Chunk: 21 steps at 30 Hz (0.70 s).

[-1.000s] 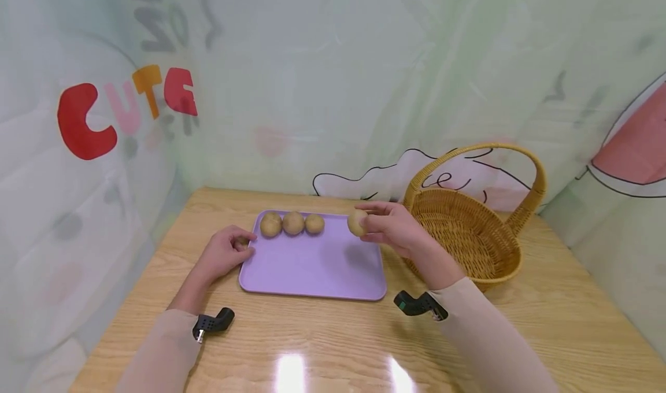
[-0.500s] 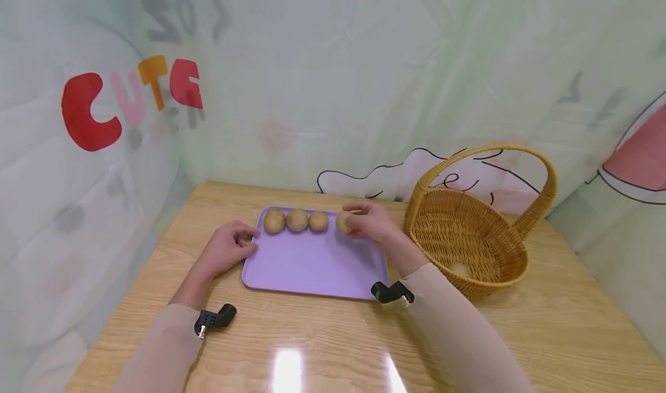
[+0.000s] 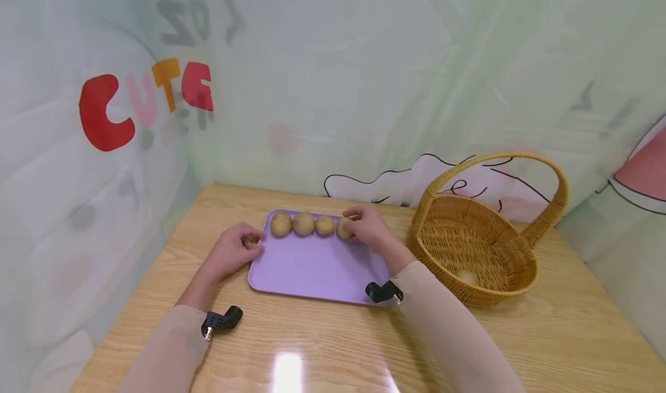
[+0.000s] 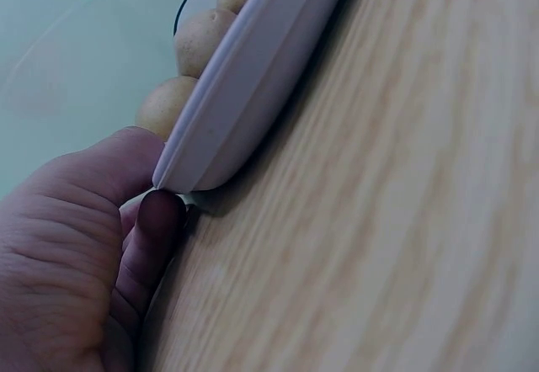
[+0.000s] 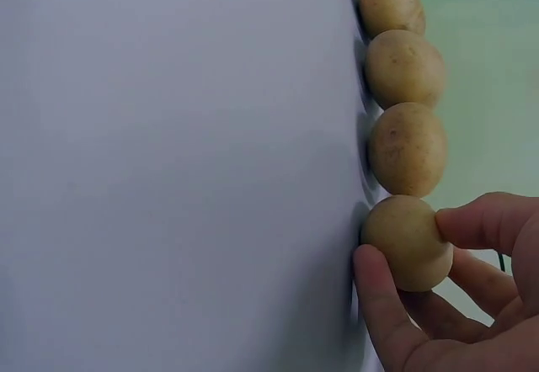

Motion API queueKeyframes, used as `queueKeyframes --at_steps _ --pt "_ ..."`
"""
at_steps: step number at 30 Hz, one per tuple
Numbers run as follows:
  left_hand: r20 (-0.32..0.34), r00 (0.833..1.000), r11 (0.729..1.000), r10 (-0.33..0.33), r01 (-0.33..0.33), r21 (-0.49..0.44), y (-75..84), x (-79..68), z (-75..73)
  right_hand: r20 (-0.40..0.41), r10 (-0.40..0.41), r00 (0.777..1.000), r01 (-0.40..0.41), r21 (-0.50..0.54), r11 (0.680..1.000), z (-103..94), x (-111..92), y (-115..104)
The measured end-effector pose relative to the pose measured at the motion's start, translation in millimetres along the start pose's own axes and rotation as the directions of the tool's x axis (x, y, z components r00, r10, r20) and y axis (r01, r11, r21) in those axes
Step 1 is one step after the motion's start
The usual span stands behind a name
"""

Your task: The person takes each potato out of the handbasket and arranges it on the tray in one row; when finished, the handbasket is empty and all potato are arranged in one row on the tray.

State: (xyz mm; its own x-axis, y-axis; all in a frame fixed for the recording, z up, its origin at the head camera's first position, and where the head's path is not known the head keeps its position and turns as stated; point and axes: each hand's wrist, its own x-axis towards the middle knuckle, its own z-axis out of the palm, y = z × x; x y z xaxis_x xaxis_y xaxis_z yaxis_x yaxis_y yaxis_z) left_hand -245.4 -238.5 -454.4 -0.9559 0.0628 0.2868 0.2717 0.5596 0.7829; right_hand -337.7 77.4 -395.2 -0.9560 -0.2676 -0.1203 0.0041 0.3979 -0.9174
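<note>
In the head view my right hand (image 3: 366, 229) holds a potato (image 3: 344, 228) by its thumb and fingers at the right end of a row on the purple tray (image 3: 317, 269). The right wrist view shows that potato (image 5: 408, 242) right against its neighbour (image 5: 408, 149), low over the tray surface. Three other potatoes, the leftmost (image 3: 281, 224) near the tray's corner, line the far edge. My left hand (image 3: 234, 249) grips the tray's left side; up close, its thumb and a finger pinch the tray rim (image 4: 189, 149), one above and one below.
A wicker basket (image 3: 481, 289) with a tall arched handle stands right of the tray, a pale round thing (image 3: 467, 276) low inside it. The wooden table (image 3: 312, 347) ends at a printed cloth backdrop (image 3: 312, 92) behind and on both sides.
My right hand has brought its potato leftward and down from above the tray's right part to the end of the row. The left hand stays on the tray's edge. The head view has shifted slightly.
</note>
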Motion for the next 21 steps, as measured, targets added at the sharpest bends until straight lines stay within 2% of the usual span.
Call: queueKeyframes --at_steps 15,21 --pt "0.000 1.000 1.000 -0.016 0.016 -0.008 1.3 0.2 0.4 0.058 -0.003 0.998 0.003 0.007 1.000 -3.7 -1.1 -0.7" --pt "0.003 1.000 1.000 -0.016 0.016 -0.006 1.0 1.0 0.3 0.049 -0.014 0.999 0.013 0.025 1.000 -6.4 -3.6 -0.4"
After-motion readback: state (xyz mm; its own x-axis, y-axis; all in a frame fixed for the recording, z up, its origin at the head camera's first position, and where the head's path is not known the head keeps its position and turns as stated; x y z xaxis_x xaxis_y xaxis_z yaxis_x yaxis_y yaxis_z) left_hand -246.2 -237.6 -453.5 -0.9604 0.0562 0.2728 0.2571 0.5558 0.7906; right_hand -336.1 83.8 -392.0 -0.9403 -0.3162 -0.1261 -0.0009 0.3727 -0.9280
